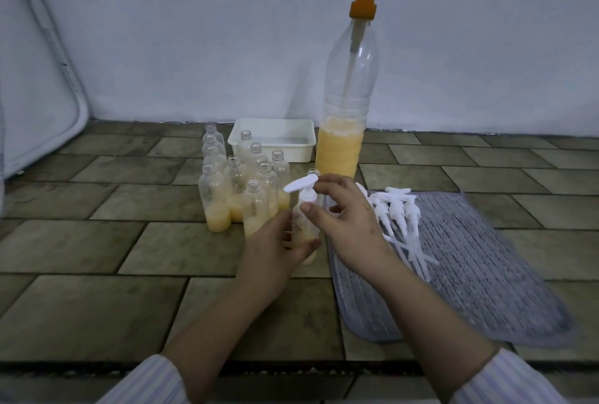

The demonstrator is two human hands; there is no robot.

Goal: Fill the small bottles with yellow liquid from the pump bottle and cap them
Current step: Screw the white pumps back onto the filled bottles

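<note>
A small clear bottle (303,225) with yellow liquid in its bottom stands on the tiled floor at the centre. My left hand (275,248) grips its lower body. My right hand (343,219) pinches the white pump cap (303,191) that sits on the bottle's neck. Behind stands the tall pump bottle (345,125) with an orange pump head, about a third full of yellow liquid. To the left, several small uncapped bottles (240,183) stand in a cluster, some with yellow liquid. Several loose white pump caps (397,209) lie on the grey mat.
A white plastic tub (275,138) sits by the wall behind the small bottles. The grey ribbed mat (470,267) covers the floor at the right. A white frame (48,63) leans at the far left.
</note>
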